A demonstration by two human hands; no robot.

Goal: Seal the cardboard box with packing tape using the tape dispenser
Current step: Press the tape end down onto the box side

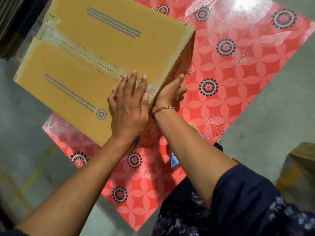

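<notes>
I see a red floral tablecloth (238, 79) running from the upper right of the frame down to the lower centre, glossy with glare at the top. Grey floor (25, 133) lies at the left and right edges. At the right edge sits another carton (303, 155), partly cut off

The tape dispenser (174, 161) is almost wholly hidden behind the right forearm — only a blue metal corner and a sliver of its roll show. The right hand (171, 94) curls over the cardboard box (95, 53) edge, fingers out of sight down the side. Blue print on the box is too blurred to read. A second carton (302, 156) is cut off at the right edge.
</notes>
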